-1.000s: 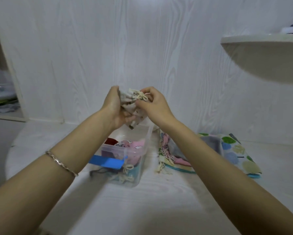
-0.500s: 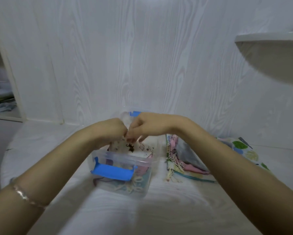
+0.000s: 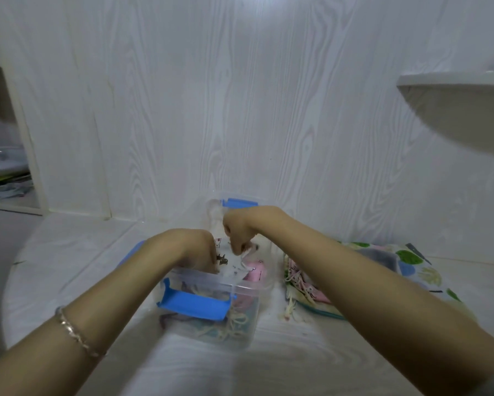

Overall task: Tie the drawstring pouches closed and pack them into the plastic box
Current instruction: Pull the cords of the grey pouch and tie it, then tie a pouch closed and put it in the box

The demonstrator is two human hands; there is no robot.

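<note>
Fingers (image 3: 236, 247) of the right hand (image 3: 240, 227) are curled tight and pointing down, pinching the top edge of a white printed pouch (image 3: 231, 262) that sits half inside the plastic box (image 3: 248, 315). Just left of them the left hand (image 3: 195, 248) bends at the knuckles, its fingers (image 3: 212, 260) reaching down into the box against the pouch's left side; their tips go behind the cloudy rim, so from where I stand I cannot tell if they grip the cloth or only press on it. The pouch lies tilted against the near wall of the box, its small dark print facing up. Beside it, toward the right wall, a pink pouch (image 3: 256, 272) is already packed in, and cream drawstrings (image 3: 235, 324) with bits of teal and dark fabric show through the clear front. The box is open, with a blue latch (image 3: 194, 304) hanging off the near side, another (image 3: 240, 202) on the far side and a third (image 3: 131, 252) partly hidden behind the left forearm. A thin bracelet (image 3: 77, 334) circles the left wrist. Just right of the box, under the right forearm, a pile of flat pouches (image 3: 411, 262) lies on the white wood-grain table (image 3: 83, 252), pink, grey and leaf-print, cords trailing toward the box. Behind stands a white panelled wall (image 3: 240, 95), and a rounded shelf (image 3: 454, 80) juts out high on the right.
</note>
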